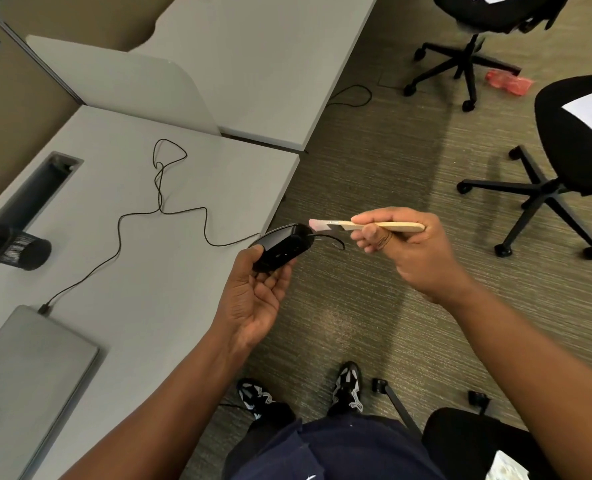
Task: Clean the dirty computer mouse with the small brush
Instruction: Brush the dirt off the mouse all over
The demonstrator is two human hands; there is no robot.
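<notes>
No text, label, brand or number could be read anywhere — not on any object or surface — in this view.

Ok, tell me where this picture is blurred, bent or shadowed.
Head view: the brush tip looks motion-blurred beside the mouse; the wide angle bows the desk edges; soft shadows trail from the chair base across the carpet.

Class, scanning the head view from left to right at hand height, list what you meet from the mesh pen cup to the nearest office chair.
Mesh pen cup → left hand → computer mouse → small brush → right hand → office chair.
</notes>
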